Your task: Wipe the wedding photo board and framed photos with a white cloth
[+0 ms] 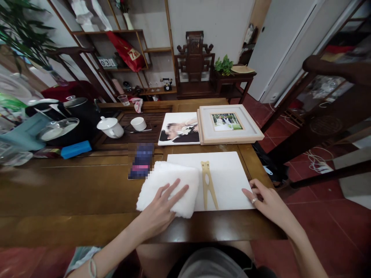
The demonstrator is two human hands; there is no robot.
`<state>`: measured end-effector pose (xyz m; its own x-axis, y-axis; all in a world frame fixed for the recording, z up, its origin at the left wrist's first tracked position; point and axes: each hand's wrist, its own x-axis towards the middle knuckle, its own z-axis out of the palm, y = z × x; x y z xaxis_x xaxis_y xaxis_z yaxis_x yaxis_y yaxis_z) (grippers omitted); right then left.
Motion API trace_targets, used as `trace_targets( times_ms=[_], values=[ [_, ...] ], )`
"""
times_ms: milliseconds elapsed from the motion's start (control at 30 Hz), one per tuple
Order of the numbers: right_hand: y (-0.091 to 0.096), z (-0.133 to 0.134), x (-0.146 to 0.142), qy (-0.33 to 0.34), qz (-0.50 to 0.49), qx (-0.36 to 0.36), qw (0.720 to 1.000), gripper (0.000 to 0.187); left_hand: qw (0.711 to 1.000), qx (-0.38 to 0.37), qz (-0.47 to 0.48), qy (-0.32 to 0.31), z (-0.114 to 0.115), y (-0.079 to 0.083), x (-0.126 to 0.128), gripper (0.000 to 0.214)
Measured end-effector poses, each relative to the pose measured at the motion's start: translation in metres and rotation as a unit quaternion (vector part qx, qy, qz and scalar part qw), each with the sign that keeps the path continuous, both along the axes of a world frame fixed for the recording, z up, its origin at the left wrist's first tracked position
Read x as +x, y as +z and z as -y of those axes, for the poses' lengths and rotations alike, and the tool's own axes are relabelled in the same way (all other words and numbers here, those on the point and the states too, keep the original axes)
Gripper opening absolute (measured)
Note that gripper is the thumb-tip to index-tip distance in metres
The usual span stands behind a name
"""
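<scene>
My left hand (171,200) lies with its fingers spread on a folded white fluffy towel (150,189). The towel covers the left part of a flat white board (227,173) near the table's front edge. At the board's right front corner, my right hand (265,199) grips the edge, its thumb on top and the other fingers curled at the side. A pale yellow, two-legged piece with a cat-head top (207,185) sits on the board between my hands, its legs pointing toward me.
Behind the board lie a photo panel (179,129) and a light wooden picture frame (252,131). A phone-like item (142,160), partly blurred out, is left of the board. Farther left are a blue block (76,149), a white lidded cup (110,127) and a small white cup (138,123).
</scene>
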<state>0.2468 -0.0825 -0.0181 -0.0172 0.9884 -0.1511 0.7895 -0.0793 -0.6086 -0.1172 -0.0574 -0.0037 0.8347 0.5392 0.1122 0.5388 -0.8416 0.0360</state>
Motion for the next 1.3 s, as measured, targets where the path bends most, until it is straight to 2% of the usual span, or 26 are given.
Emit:
trace_targets(
  times_ms=[200, 333, 433, 500, 533, 733, 800, 867, 933, 967, 1067, 1167, 1300],
  values=[
    [0.002, -0.007, -0.001, 0.032, 0.064, 0.016, 0.997, 0.024, 1.000, -0.008, 0.013, 0.018, 0.002, 0.001, 0.002, 0.026],
    [0.001, -0.010, -0.008, -0.020, 0.180, 0.052, 0.982, 0.034, 0.999, -0.029, 0.027, 0.031, 0.004, 0.004, 0.004, 0.026],
    [0.004, -0.019, -0.016, -0.031, 0.187, 0.151, 0.970, 0.034, 0.997, -0.039, 0.053, 0.040, 0.004, 0.006, 0.004, 0.031],
    [0.003, -0.030, -0.020, 0.028, 0.137, 0.226, 0.964, 0.036, 0.995, -0.032, 0.082, 0.048, 0.004, 0.007, 0.004, 0.035],
    [0.001, -0.036, -0.021, 0.063, 0.120, 0.241, 0.961, 0.038, 0.994, -0.026, 0.098, 0.052, 0.005, 0.006, 0.003, 0.036],
    [-0.025, -0.060, -0.030, 0.128, 0.114, 0.210, 0.963, 0.048, 0.977, 0.018, 0.195, 0.082, 0.005, 0.005, 0.002, 0.022],
    [-0.030, -0.061, -0.031, 0.138, 0.116, 0.208, 0.961, 0.048, 0.971, 0.019, 0.207, 0.116, 0.005, 0.009, 0.003, 0.036],
    [-0.031, -0.061, -0.030, 0.140, 0.110, 0.213, 0.961, 0.049, 0.959, 0.022, 0.214, 0.182, 0.002, 0.015, 0.006, 0.053],
    [-0.030, -0.061, -0.030, 0.139, 0.101, 0.217, 0.961, 0.049, 0.948, 0.051, 0.214, 0.229, -0.005, 0.022, 0.011, 0.060],
    [-0.029, -0.061, -0.029, 0.139, 0.097, 0.219, 0.961, 0.049, 0.947, 0.077, 0.209, 0.232, -0.010, 0.024, 0.015, 0.059],
    [-0.028, -0.061, -0.030, 0.139, 0.093, 0.221, 0.961, 0.048, 0.967, 0.115, 0.142, 0.175, -0.032, 0.023, 0.024, 0.042],
    [-0.029, -0.061, -0.030, 0.135, 0.089, 0.226, 0.961, 0.048, 0.990, 0.041, 0.069, 0.112, -0.056, 0.012, 0.029, 0.030],
    [-0.030, -0.062, -0.029, 0.139, 0.087, 0.228, 0.960, 0.048, 0.995, -0.028, 0.057, 0.074, -0.077, 0.004, 0.032, 0.025]
  ],
)
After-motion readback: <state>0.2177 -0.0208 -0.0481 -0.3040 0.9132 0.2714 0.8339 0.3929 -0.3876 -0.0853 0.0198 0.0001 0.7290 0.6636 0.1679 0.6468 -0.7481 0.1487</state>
